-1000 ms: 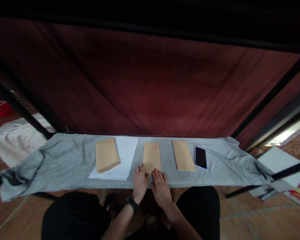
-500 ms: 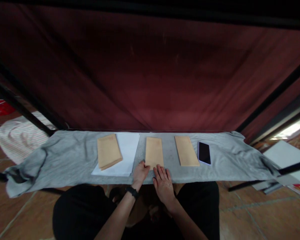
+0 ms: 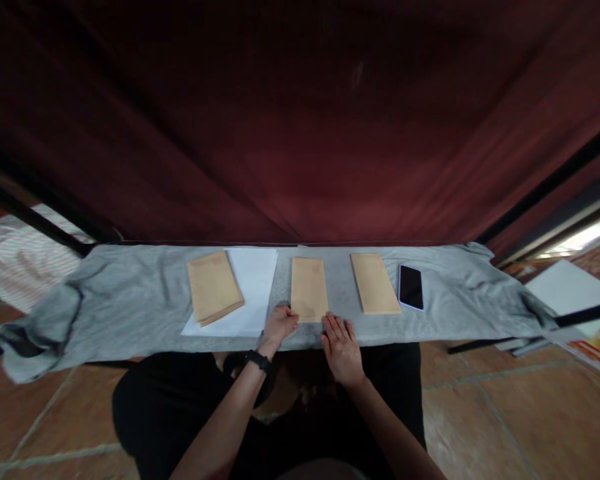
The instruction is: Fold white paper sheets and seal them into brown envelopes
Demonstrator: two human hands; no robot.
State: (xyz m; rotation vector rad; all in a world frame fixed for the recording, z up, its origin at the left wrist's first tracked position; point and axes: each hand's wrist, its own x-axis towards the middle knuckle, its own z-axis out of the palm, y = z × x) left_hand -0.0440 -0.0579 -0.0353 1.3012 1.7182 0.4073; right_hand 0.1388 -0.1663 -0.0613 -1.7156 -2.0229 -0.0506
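A tan envelope (image 3: 309, 288) lies flat in the middle of a grey cloth (image 3: 130, 300) on a low bench. My left hand (image 3: 279, 325) rests at the envelope's near left corner, fingers curled with the tips touching its edge. My right hand (image 3: 342, 340) lies flat and open at the near right corner, fingers stretched out on the cloth. To the left a stack of tan envelopes (image 3: 213, 287) sits on white sheets of paper (image 3: 253, 283). Another tan envelope (image 3: 375, 283) lies to the right.
A black phone (image 3: 411, 287) lies right of the envelopes. A dark red curtain (image 3: 300, 133) hangs behind the bench. Black frame bars (image 3: 545, 183) slant at both sides. White board (image 3: 565, 290) and striped cloth (image 3: 15, 233) lie on the tiled floor.
My hands have drawn apart: the right one slid rightward off the envelope's near edge, the left stays at its left corner. The view has tilted slightly.
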